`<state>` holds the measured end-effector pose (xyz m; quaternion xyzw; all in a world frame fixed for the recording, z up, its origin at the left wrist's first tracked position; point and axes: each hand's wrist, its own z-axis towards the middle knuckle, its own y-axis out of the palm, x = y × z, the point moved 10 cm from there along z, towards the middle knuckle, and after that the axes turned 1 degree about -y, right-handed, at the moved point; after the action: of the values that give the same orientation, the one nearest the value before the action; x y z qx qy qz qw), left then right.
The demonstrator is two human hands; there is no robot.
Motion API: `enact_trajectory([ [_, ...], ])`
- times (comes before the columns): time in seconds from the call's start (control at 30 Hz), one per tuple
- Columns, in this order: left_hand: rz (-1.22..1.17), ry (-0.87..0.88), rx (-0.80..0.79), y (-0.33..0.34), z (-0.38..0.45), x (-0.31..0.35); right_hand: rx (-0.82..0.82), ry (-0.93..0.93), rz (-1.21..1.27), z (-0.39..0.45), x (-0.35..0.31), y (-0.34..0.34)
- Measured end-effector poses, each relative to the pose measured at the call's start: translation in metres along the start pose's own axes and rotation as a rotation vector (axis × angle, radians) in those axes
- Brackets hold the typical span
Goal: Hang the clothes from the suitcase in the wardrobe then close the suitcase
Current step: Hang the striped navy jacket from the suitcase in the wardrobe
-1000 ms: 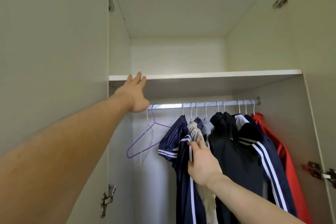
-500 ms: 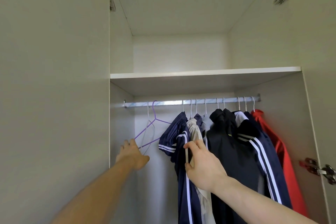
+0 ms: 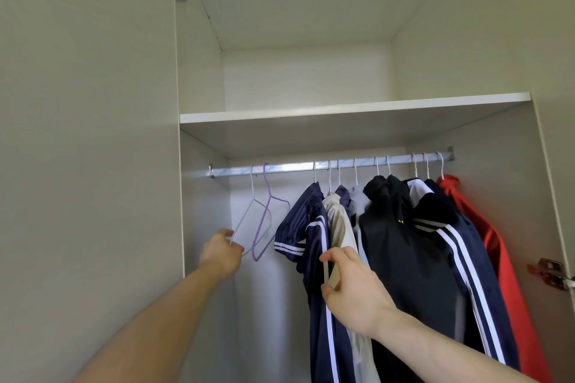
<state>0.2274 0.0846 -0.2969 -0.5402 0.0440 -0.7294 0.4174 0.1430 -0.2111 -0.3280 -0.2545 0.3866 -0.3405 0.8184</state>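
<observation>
- The wardrobe (image 3: 466, 40) stands open, both doors swung out, with metal hinges showing at the top corners and one at the lower right edge
- A white shelf (image 3: 342, 110) runs across the inside, and just under it a silver rail (image 3: 295, 167) spans from wall to wall
- The left hand (image 3: 221, 253) reaches in at the left end and pinches the lower corner of a white hanger (image 3: 251, 211), fingers curled round the thin wire
- Just beside it a purple hanger (image 3: 268, 214) hangs bare on the rail, its bottom loop near the left hand
- The right hand (image 3: 351, 286) grips the front edge of a navy striped jacket (image 3: 311, 246), thumb and fingers curled on the fabric
- A cream garment (image 3: 339, 227) sits pressed behind that jacket, partly hidden by the right hand
- Further right hang a black jacket (image 3: 392, 242), another navy jacket with 2 white stripes (image 3: 460, 258) and a red garment (image 3: 497, 258) against the right wall
- The clothes crowd the right two-thirds of the rail, touching one another, so only the left end has open room for the 2 bare hangers
- The suitcase is out of sight from here
</observation>
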Motion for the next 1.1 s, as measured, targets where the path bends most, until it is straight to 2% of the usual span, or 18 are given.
enact_trajectory([
  [0.07, -0.004, 0.083, -0.011, 0.001, -0.008, 0.008, 0.006, -0.015, 0.008, 0.001, -0.004, 0.002],
  [0.17, 0.233, 0.197, -0.043, 0.007, -0.019, 0.025, -0.003, -0.044, 0.011, -0.001, -0.008, 0.007],
  [0.47, 0.28, 0.06, -0.058, 0.034, -0.021, 0.049, -0.022, -0.048, -0.016, -0.005, -0.01, 0.006],
  [0.6, 0.081, -0.061, -0.097, 0.043, -0.022, 0.053, -0.017, -0.051, -0.021, -0.01, -0.013, -0.004],
  [0.73, 0.184, -0.089, -0.221, 0.047, -0.044, 0.073, -0.026, -0.042, -0.027, -0.018, -0.014, -0.014],
  [0.97, 0.026, -0.102, -0.346, 0.089, -0.036, 0.065, -0.029, -0.043, -0.041, -0.022, -0.006, -0.023],
  [1.1, -0.066, -0.005, -0.239, 0.096, -0.033, 0.077, -0.02, -0.021, -0.028, -0.018, 0.007, -0.022],
])
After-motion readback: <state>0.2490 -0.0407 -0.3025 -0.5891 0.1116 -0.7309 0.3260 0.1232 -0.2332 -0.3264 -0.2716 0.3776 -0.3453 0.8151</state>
